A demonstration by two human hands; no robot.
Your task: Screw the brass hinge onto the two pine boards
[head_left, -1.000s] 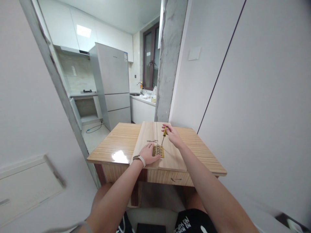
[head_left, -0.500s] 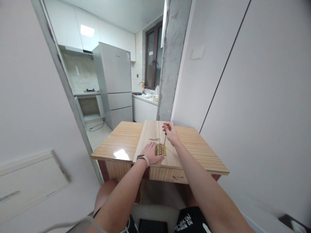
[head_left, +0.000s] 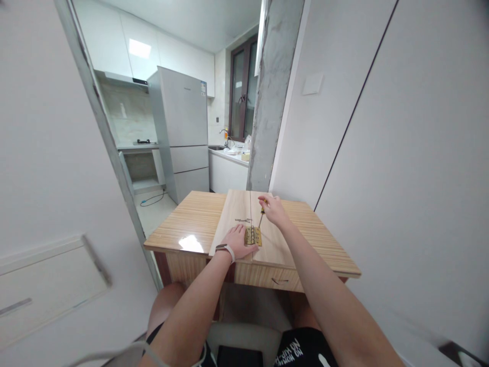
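Observation:
A brass hinge (head_left: 253, 236) lies across the seam between two pale wooden boards (head_left: 229, 209) on the desk. My left hand (head_left: 237, 241) rests flat with its fingers spread, pressing on the hinge's left leaf and the boards. In my right hand (head_left: 272, 208) is a screwdriver (head_left: 262, 210) with a yellow and black handle, gripped near its top end. Its shaft slants down to the right leaf of the hinge, at its far corner. Whether a screw sits under the tip is too small to tell. Several small dark screws (head_left: 243, 220) lie on the left board beyond my left hand.
The wood-grain desk (head_left: 317, 229) has a drawer with a handle (head_left: 280, 280) at its front. Walls stand close on both sides. Past the desk are a silver fridge (head_left: 183, 112), a sink counter (head_left: 229, 168) and a cable (head_left: 153, 200) on the floor.
My right hand has shifted slightly and its fingers have turned around the screwdriver's handle. The tip stays at the hinge. My left hand has not moved.

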